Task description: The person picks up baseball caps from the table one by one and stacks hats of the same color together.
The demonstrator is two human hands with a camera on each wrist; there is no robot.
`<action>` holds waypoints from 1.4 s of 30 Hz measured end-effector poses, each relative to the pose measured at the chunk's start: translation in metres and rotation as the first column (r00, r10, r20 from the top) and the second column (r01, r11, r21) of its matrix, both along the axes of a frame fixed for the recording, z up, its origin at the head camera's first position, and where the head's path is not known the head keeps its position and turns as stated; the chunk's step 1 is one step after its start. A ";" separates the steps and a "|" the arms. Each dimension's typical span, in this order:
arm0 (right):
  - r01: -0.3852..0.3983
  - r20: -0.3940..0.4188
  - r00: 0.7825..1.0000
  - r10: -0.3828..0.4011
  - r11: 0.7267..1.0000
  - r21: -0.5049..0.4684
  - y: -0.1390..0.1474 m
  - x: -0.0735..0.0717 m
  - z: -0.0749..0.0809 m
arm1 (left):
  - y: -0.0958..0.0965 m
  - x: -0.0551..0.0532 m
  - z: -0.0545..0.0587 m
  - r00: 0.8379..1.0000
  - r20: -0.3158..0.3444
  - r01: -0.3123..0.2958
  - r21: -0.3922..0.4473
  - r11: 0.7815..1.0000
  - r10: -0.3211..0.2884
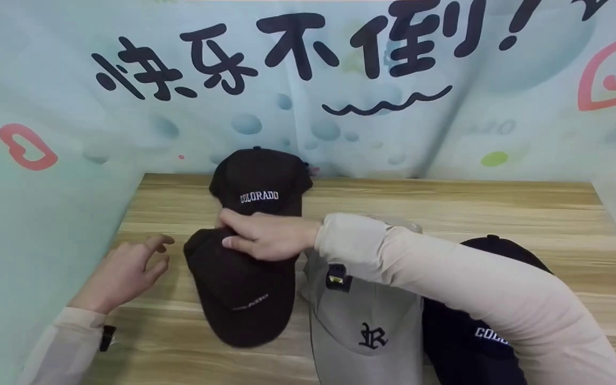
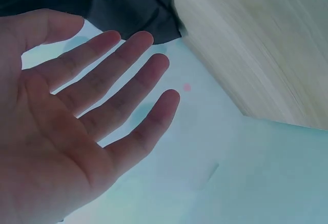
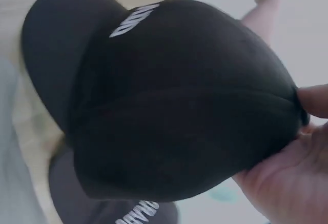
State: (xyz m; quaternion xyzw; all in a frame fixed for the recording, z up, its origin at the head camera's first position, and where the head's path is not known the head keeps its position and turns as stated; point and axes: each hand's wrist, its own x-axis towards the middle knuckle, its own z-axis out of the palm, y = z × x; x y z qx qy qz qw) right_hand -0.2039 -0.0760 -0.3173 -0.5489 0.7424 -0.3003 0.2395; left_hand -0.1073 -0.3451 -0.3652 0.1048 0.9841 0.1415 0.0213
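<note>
My right hand [image 1: 270, 235] pinches a black baseball cap [image 1: 233, 278] at the top of its crown, thumb on the near side. The brim of that cap points toward me, and white lettering runs across its front. In the right wrist view the held cap [image 3: 179, 96] fills most of the picture, gripped at the crown's tip. Behind it, at the table's far edge, sits another black cap [image 1: 260, 174] reading COLORADO, its brim mostly covered. To the left of the held cap, my left hand [image 1: 126, 275] hovers with fingers spread and holds nothing.
A grey cap [image 1: 367, 321] with a dark R lies right of the held cap, partly under my right sleeve [image 1: 474, 272]. Further right is a navy cap [image 1: 463, 342], also partly covered by the arm. A printed cloth backdrop [image 1: 179, 128] stands behind the wooden table [image 1: 500, 208].
</note>
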 end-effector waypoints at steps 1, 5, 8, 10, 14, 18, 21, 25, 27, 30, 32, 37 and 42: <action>0.022 -0.001 1.000 -0.022 1.000 0.013 -0.001 -0.001 -0.005 | 0.001 0.000 0.000 1.000 0.000 -0.003 -0.004 1.000 0.003; 0.147 -0.036 0.989 -0.144 0.986 0.084 -0.005 -0.008 -0.022 | 0.003 -0.001 -0.001 1.000 0.018 -0.020 -0.015 1.000 0.020; 0.222 -0.058 0.975 -0.216 0.966 0.130 -0.006 -0.016 -0.031 | 0.006 -0.003 -0.002 0.999 0.042 -0.024 -0.015 1.000 0.024; 0.250 -0.067 0.968 -0.242 0.958 0.138 -0.006 -0.020 -0.035 | 0.008 -0.006 -0.002 0.998 0.056 -0.019 -0.013 1.000 0.020; 0.253 -0.090 0.966 -0.242 0.958 0.135 -0.002 -0.024 -0.036 | 0.013 -0.014 -0.004 0.997 0.078 -0.003 -0.013 1.000 0.004; 0.216 -0.122 0.973 -0.198 0.963 0.163 0.009 -0.016 -0.025 | 0.017 -0.025 -0.007 0.996 0.083 0.019 -0.002 1.000 -0.019; 0.174 -0.141 0.979 -0.147 0.963 0.205 0.020 -0.003 -0.017 | 0.021 -0.036 -0.006 0.994 0.109 0.028 0.007 1.000 -0.029; 0.079 -0.163 0.986 -0.035 0.959 0.272 0.033 0.017 -0.023 | 0.029 -0.057 -0.002 0.989 0.136 0.047 0.018 0.999 -0.049; 0.027 -0.149 0.989 0.017 0.957 0.289 0.040 0.026 -0.029 | 0.033 -0.069 0.000 0.988 0.135 0.067 0.028 0.997 -0.070; -0.030 -0.132 0.989 0.068 0.962 0.272 0.051 0.037 -0.038 | 0.040 -0.089 0.002 0.986 0.132 0.095 0.055 0.994 -0.101; -0.048 -0.117 0.990 0.080 0.965 0.259 0.057 0.043 -0.042 | 0.045 -0.103 0.003 0.984 0.139 0.105 0.066 0.992 -0.113; -0.069 -0.129 0.986 0.104 0.966 0.249 0.068 0.053 -0.047 | 0.054 -0.136 0.007 0.982 0.154 0.107 0.032 0.994 -0.111; -0.090 -0.174 0.973 0.149 0.947 0.309 0.072 0.066 -0.051 | 0.064 -0.166 0.013 0.979 0.185 0.093 -0.014 0.996 -0.089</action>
